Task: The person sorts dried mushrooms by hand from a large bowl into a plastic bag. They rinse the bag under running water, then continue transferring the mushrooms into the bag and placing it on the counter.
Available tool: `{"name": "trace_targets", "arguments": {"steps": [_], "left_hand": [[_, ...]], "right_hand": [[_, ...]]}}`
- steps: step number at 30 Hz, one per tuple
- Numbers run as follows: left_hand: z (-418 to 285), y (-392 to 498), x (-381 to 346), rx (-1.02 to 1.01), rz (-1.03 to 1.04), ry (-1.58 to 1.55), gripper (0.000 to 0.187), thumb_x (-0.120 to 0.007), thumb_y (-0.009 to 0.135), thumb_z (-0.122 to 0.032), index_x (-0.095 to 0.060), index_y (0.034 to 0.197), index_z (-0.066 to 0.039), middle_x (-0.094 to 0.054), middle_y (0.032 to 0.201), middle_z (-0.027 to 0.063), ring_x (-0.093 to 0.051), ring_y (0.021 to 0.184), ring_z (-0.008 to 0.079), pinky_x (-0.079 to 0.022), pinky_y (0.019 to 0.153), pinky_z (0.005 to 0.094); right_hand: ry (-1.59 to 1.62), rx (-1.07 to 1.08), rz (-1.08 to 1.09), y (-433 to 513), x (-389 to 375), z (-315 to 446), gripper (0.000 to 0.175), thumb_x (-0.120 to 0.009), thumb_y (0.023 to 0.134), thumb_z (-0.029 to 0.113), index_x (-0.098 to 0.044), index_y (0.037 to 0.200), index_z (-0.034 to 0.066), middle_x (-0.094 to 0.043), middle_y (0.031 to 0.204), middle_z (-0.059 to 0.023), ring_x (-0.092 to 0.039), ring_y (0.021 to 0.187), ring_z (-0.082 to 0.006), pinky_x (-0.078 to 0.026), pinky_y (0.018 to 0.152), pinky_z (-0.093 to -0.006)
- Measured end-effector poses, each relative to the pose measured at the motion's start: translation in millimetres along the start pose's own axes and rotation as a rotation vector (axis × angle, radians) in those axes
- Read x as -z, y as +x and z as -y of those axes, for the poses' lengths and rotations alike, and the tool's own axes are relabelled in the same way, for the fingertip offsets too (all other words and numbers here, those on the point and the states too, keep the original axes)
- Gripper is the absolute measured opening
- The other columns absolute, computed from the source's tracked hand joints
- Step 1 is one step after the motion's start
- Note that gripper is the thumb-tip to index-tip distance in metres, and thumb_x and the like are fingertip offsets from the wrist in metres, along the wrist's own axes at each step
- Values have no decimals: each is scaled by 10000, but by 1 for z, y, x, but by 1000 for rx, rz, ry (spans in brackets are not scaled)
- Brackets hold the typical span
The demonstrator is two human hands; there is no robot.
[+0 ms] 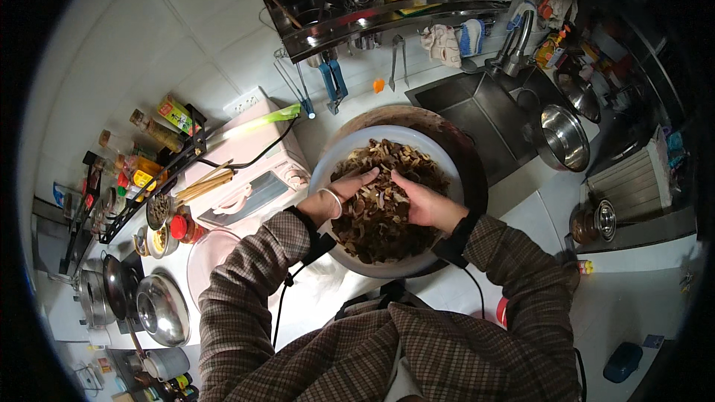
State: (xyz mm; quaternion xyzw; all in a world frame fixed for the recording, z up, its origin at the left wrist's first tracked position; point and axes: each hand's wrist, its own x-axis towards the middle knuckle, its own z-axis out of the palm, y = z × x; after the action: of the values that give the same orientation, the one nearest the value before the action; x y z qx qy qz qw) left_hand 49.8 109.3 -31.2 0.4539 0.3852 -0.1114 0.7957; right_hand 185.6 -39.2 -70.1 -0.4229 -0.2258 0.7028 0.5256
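Before me is a large pale basin (325,166) heaped with a brown, shredded food mixture (374,234) that has paler strips in it. Both hands are inside the rim, palms turned toward each other over the heap. My left hand (342,192), with a white bangle at the wrist, touches the mixture on the left. Opposite it, my right hand (424,204) touches the mixture on the right. Both thumbs point up and inward, with mixture between the hands. The other fingers are largely hidden, so their grip is unclear.
Beneath the basin shows a round brown board (385,114). A sink (475,117) lies to the right, with a steel bowl (564,139) beside it. On the left stand a pink oven (262,178), a red-lidded jar (181,229) and a steel lid (162,310). A rack (391,8) hangs above.
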Motion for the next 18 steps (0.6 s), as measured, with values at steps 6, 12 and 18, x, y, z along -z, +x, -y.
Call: {"name": "trace_targets", "arguments": {"steps": [6, 12, 18], "left_hand": [[23, -1, -35, -209, -71, -407, 377, -647, 874, -303, -578, 1171, -81, -655, 1048, 75, -643, 884, 199, -538, 758, 341], [34, -9, -81, -586, -433, -197, 319, -696, 841, -201, -607, 1104, -44, -623, 991, 71, -596, 865, 155, -492, 768, 268], [40, -23, -103, -854, -656, 199, 350, -712, 785, -236, -628, 1093, -92, -529, 1099, 192, -517, 1037, 282, -415, 926, 344]], "right_hand": [[434, -28, -392, 4, -29, -13, 507, -465, 944, 419, -434, 1352, 120, -476, 1367, -41, -441, 1244, -228, -314, 1068, -441], [716, 21, -518, -17, -61, 8, 500, -436, 926, 487, -507, 1277, 139, -565, 1242, -28, -512, 1144, -207, -399, 975, -387], [677, 248, -579, -30, -73, 6, 517, -426, 926, 505, -505, 1274, 131, -549, 1254, -58, -507, 1151, -221, -394, 983, -386]]}}
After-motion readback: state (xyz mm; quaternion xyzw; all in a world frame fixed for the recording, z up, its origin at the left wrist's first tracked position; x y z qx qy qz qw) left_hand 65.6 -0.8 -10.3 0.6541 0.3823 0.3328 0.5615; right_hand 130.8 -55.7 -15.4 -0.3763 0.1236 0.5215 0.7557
